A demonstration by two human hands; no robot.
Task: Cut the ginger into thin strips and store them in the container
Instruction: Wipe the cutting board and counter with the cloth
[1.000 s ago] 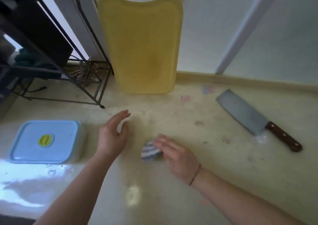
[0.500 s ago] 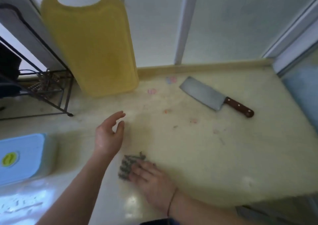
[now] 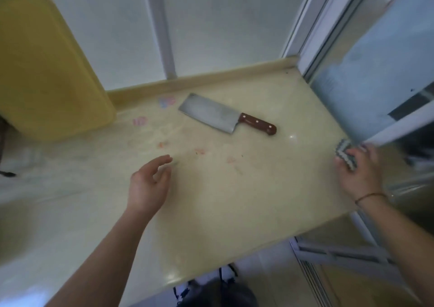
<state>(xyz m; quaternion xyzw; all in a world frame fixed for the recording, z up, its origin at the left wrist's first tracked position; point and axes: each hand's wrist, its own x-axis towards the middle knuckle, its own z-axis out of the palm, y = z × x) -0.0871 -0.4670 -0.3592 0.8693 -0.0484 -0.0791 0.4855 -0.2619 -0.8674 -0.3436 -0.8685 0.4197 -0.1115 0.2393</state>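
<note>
A cleaver [image 3: 212, 113] with a brown wooden handle lies flat on the cream countertop [image 3: 223, 201], blade to the left. The yellow cutting board [image 3: 47, 72] leans upright against the wall at the far left. My left hand [image 3: 148, 184] hovers over the middle of the counter with relaxed, slightly bent fingers and holds nothing. My right hand [image 3: 359, 170] is at the counter's right edge and grips a grey and white patterned cloth [image 3: 344, 153]. No ginger and no container show in this view.
Faint pink stains [image 3: 199, 151] mark the counter near the cleaver. A sliding glass door frame [image 3: 375, 60] stands along the right side. The counter's front edge [image 3: 258, 255] drops to a tiled floor, where a dark object sits below.
My right hand has carried the cloth from the middle of the counter to its right edge. The view has swung right, so the blue lidded container has left the frame. My left hand stayed put.
</note>
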